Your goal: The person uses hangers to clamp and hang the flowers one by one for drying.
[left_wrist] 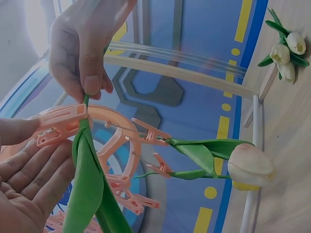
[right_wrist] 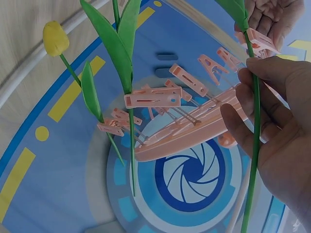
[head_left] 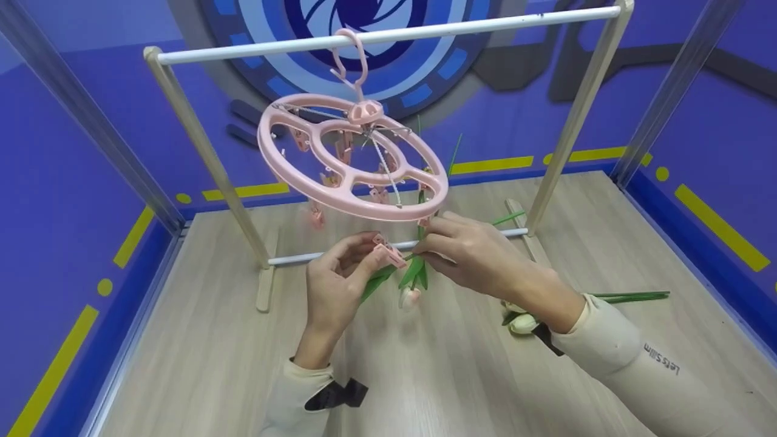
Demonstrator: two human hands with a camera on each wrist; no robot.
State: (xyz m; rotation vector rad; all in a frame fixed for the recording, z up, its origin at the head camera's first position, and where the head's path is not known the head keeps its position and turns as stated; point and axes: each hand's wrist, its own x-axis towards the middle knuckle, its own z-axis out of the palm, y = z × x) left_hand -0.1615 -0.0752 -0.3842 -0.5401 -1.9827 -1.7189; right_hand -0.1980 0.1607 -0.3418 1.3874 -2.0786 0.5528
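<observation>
Leafy flower (left_wrist: 89,177) hangs between the person's two hands, just right of the middle of the head view and below the near edge of a round pink hanger (head_left: 388,212). From where I stand, the right hand (head_left: 470,246) has its thumb and fingers pinched on the thin green stem. The left hand (head_left: 337,282) squeezes a pink clip (head_left: 390,252) between thumb and fingers, and the clip's end meets the stem just above the leaves. I can't tell whether its jaws have closed there.

The hanger tilts, its right side lower, in the upper middle of the head view, hooked over the white top bar of a wooden-legged rack (head_left: 516,22). More clips (right_wrist: 188,80) dangle from its ring. One of them grips a pale tulip (left_wrist: 250,165), which hangs head down right of centre in the left wrist view; another holds a yellow tulip (right_wrist: 57,39), its bloom at the upper left of the right wrist view.

White tulips (head_left: 523,325) lie on the pale wood surface (head_left: 449,376), near the right sleeve (head_left: 613,340), their green stems reaching toward the right of the head view. Blue-purple walls (head_left: 73,176) with yellow dashes stand around it all.
</observation>
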